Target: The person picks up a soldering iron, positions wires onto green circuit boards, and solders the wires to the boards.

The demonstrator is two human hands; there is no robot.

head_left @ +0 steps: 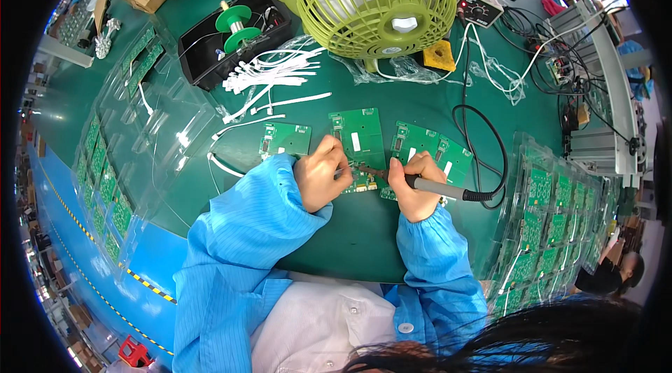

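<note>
My left hand (322, 173) rests with fingers closed on the lower edge of a green circuit board (360, 136) at the middle of the green mat, pinching something small that I cannot make out. My right hand (414, 187) grips a soldering iron (437, 189) with a black handle, its tip pointing left to the board's lower edge, close to my left fingers. Another green board (285, 139) lies to the left. Two more boards (427, 149) lie under and behind my right hand. Both forearms wear blue sleeves.
A green desk fan (378, 2) stands at the back. Left of it are a black box with a green spool (234, 26) and loose white cable strips (269, 72). Clear trays of green boards sit at the left (105, 170) and right (546, 233). The iron's black cord (490, 142) loops right.
</note>
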